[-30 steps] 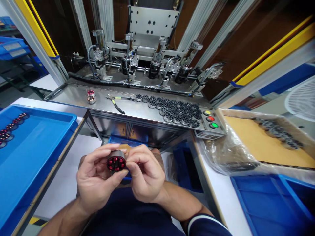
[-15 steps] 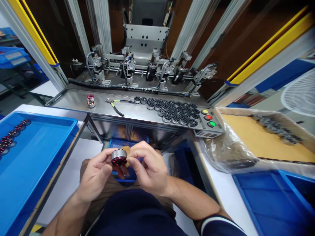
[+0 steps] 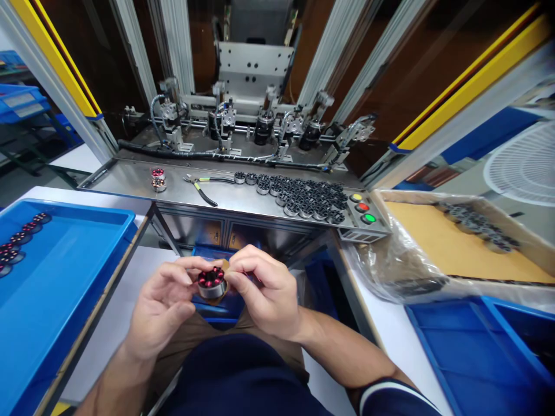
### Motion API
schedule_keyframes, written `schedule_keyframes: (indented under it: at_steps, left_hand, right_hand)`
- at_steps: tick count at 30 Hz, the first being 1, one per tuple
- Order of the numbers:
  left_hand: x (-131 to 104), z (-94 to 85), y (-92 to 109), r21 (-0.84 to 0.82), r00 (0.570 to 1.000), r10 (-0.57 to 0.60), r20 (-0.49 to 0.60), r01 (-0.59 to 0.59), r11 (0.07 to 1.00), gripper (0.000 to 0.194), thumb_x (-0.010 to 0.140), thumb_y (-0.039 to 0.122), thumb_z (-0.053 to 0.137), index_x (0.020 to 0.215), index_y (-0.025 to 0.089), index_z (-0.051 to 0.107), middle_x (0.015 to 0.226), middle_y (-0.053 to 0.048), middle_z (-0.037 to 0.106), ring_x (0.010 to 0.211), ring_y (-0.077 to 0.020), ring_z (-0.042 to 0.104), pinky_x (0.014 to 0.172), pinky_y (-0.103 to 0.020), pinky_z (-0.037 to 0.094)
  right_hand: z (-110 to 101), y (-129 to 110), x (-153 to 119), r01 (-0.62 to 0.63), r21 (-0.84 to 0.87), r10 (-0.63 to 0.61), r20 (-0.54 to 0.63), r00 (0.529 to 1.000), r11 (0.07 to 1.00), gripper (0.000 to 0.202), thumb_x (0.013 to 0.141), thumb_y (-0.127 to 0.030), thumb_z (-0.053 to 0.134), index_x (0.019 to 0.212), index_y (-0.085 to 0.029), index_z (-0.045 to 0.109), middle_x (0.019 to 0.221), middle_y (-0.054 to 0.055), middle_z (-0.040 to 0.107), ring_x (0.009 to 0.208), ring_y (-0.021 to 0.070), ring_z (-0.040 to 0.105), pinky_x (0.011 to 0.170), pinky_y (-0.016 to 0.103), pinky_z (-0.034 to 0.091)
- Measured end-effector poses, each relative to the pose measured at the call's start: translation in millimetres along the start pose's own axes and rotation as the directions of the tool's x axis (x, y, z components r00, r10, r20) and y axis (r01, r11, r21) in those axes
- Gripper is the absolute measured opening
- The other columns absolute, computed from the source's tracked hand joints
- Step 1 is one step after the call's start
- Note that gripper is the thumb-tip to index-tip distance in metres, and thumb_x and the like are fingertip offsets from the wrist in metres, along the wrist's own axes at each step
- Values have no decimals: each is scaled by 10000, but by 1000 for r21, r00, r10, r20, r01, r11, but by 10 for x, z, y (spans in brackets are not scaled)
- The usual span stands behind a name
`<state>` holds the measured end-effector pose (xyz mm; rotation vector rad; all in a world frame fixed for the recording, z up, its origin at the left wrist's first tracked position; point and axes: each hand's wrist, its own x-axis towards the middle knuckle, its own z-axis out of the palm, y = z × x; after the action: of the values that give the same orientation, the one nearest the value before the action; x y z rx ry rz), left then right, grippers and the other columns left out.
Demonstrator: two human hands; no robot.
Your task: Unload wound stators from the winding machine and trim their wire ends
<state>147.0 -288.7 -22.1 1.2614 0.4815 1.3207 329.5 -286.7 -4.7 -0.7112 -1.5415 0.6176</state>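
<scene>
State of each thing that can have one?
Ring: held, red coils up
Right hand: pinched at ring's edge
Left hand: partly open, thumb off ring
Pliers: lying flat, handles spread
Cabinet doors: shut
Carton: open, partly filled
Left tray: uncovered, partly filled
Fan: can't tell

dark navy shirt (image 3: 229,381) | short sleeve (image 3: 394,404) — navy, thin white stripe | trousers (image 3: 191,342) — brown

Pliers (image 3: 195,181) and wound cores (image 3: 159,185) obstruct the ledge (image 3: 172,192), with a gap between.
</scene>
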Motion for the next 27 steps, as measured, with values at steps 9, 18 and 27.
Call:
schedule_keyframes:
  at_steps: [9, 18, 27]
  left_hand:
    - [0, 95, -19, -183, 873, -468, 140, 487, 854, 372, 816, 480, 728, 976, 152, 656, 706, -69, 728, 621, -179, 716, 545, -241, 562]
    - [-57, 134, -109, 42, 994, -96, -51, 98, 994, 304, 787, 328, 788, 1044, 225, 662, 928, -58, 727, 770, -184, 739, 652, -265, 619]
    - [-93, 70, -135, 724, 906, 396, 147, -371, 581, 623, 624, 211, 906, 1196, 201, 656, 965, -69, 759, 879, -222, 726, 821, -332, 603]
  right_hand:
    - [-126, 8, -33, 265, -189, -239, 150, 959, 945, 68, 936, -167, 594, 906, -166, 655, 785, 62, 701, 702, 139, 668, 615, 237, 565]
    - [-13, -18, -125, -81, 2, 81, -7, 997, 997, 140, 888, -112, 621, 763, -169, 648, 706, 25, 643, 662, 131, 606, 617, 262, 508]
    - [84, 141, -312, -668, 555, 671, 242, 701, 497, 354, 803, -450, 753, 651, -164, 611, 561, -32, 578, 460, 79, 486, 483, 217, 411]
